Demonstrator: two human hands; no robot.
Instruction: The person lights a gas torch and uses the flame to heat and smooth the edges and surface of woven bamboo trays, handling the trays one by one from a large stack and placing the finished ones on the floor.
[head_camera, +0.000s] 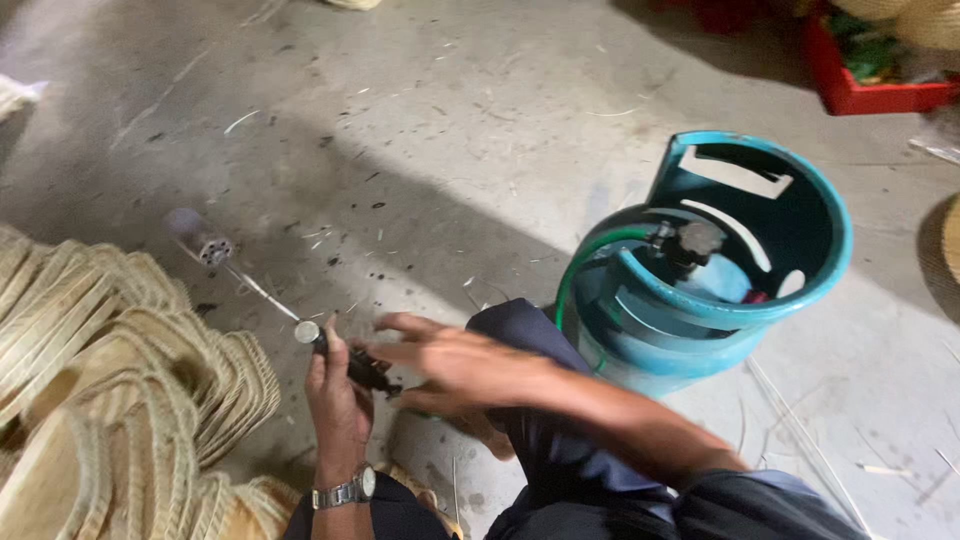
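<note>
My left hand (338, 400), with a metal wristwatch, grips the black handle of a gas torch (262, 292). The torch's thin metal tube runs up and left to a round burner head near the floor. My right hand (452, 365) reaches across from the right, fingers spread, touching the rear end of the torch handle. A green hose (580, 262) curves from the handle side up to the valve of a teal gas cylinder (715, 265) standing just right of my knee.
A pile of woven straw pieces (110, 390) fills the lower left. A red crate (868, 90) sits at the top right. Another woven item (945, 250) shows at the right edge. The concrete floor carries scattered straw bits.
</note>
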